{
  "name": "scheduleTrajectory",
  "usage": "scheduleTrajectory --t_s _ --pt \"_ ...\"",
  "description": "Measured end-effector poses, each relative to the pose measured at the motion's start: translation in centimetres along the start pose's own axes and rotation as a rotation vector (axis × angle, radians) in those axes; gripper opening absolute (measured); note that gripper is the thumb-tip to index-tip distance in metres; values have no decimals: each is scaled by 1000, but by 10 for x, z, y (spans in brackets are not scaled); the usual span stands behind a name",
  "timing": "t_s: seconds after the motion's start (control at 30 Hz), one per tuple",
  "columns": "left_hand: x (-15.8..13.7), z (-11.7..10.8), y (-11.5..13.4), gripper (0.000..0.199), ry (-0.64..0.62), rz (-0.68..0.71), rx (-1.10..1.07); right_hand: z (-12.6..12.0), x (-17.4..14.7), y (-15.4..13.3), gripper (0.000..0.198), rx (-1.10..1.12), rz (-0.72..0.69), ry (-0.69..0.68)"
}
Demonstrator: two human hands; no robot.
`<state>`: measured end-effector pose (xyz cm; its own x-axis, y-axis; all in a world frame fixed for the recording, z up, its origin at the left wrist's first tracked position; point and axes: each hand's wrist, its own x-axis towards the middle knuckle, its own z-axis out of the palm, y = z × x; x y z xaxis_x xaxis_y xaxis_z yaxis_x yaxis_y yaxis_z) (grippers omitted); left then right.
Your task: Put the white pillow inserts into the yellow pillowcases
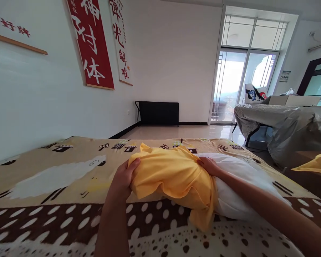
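1. Head view shows our two bare hands over a blanket (77, 194) patterned with sheep, a chick, mushrooms and a dark band of pale spots.
2. Our left hand (123, 178) has its grip closed on the left end of a yellow pillowcase (171, 169), thumb on top of the cloth and the other fingers mostly hidden below it.
3. Our right hand (210, 166) reaches across to the right end of the same cloth; its fingertips touch the upper edge, but we cannot tell how tightly that grip closes, since its underside is hidden.
4. We see the pillowcase bunched and wrinkled between our hands, near the middle of the blanket, with one corner drooping toward us.
5. Just right of it, a white pillow (234, 201) lies on the blanket, touching the yellow cloth, and our right forearm crosses over it. We cannot tell how much of the pillow sits inside the case.
6. At the far right, another piece of yellow cloth (315, 163) shows at the edge of our view.
7. Beyond the blanket, we see a plastic-covered surface (273, 116) bearing a box (291, 100) and a bag (253, 95), a glass door (230, 82), a black folded frame (159, 113) by the far wall, and a red scroll (95, 46) hanging at left.
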<state>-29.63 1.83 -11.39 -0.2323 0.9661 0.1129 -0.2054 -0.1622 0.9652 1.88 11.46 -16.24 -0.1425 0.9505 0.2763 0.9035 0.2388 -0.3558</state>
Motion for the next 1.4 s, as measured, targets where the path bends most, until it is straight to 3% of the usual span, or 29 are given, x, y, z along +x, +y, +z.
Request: scheduleTrajectory --t_s 0.1,0.23,0.3,0.37,0.43,0.5,0.63,0.67,0.73,0.9,1.0,1.1,1.27,1.4 --pt "-4 13 0 43 -22 24 -197 -9 -3 -1 29 -35 23 125" --pt "-1 26 -9 44 -57 44 -403 -69 3 -5 38 -67 45 428" --pt "5 28 -17 48 -115 37 -420 -99 3 -5 34 -114 7 646" --pt "12 25 -25 52 -155 36 -280 -119 0 -1 28 -195 -90 817" --pt "20 17 -33 52 -191 31 -52 -129 -5 7 24 -303 -208 818" --pt "27 9 -40 45 -253 5 153 -129 -9 19 21 -416 -277 643" --pt "37 6 -62 30 -409 -108 448 -110 -14 41 21 -527 -192 38" --pt "39 8 -69 30 -436 -130 513 -103 -14 44 19 -524 -175 -70" --pt "41 15 -82 32 -470 -161 609 -89 -16 42 11 -508 -182 -159" --pt "46 31 -99 39 -443 -127 661 -63 -30 -12 25 -364 -391 -25" --pt "45 37 -98 41 -399 -92 596 -46 -40 -57 20 -184 -550 24" --pt "44 40 -97 40 -435 -137 481 -16 -43 -84 16 -65 -550 -2" --pt "46 28 -103 49 -433 -273 275 46 -39 -76 11 52 -413 74" --pt "46 24 -115 34 -479 -371 217 69 -42 -61 10 75 -423 143"
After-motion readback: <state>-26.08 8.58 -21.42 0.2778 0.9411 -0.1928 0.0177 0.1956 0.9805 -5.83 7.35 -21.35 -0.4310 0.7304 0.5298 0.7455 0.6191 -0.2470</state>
